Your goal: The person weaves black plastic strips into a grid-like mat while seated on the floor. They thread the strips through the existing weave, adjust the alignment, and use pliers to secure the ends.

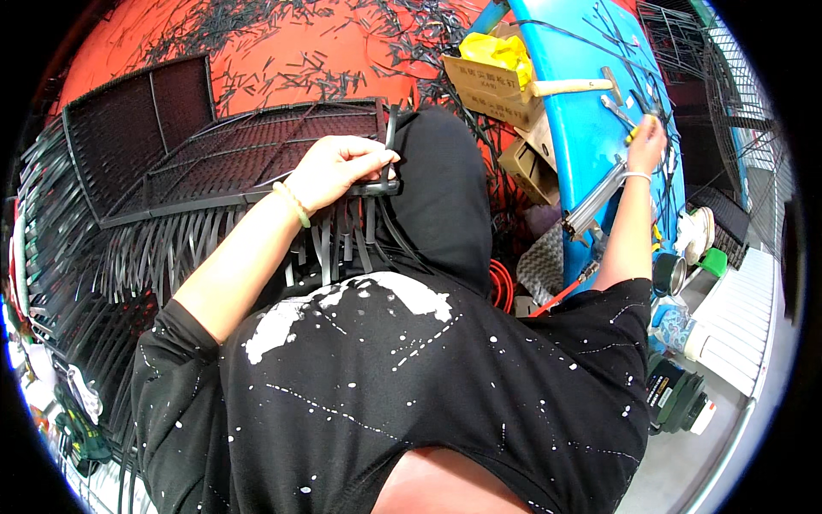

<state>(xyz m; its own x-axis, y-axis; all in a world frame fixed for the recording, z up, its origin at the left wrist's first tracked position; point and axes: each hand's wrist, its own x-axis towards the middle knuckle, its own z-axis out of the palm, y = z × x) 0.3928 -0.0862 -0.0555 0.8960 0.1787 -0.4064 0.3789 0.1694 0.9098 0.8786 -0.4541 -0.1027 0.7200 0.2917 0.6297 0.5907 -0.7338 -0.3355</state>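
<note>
My left hand (347,167) is closed, thumb and fingers pinching a flat black strip (391,137) at the corner of a woven black panel (257,146) with a dark frame. Many loose strip ends (188,244) hang from the panel's near edge. At the right, my right hand (647,147) reaches over the blue table (565,128), its fingers closed around a small tool with yellow on its handle (633,134). The fingers hide most of that tool. A hammer (574,86) with a wooden handle lies just beyond it.
A bundle of silver bars (595,201) lies on the table's near part. Left of the table stand cardboard boxes (492,90), one topped by a yellow bag (499,54). Cut black strips litter the red floor covering (282,56). A red hose (502,287) coils beside my leg.
</note>
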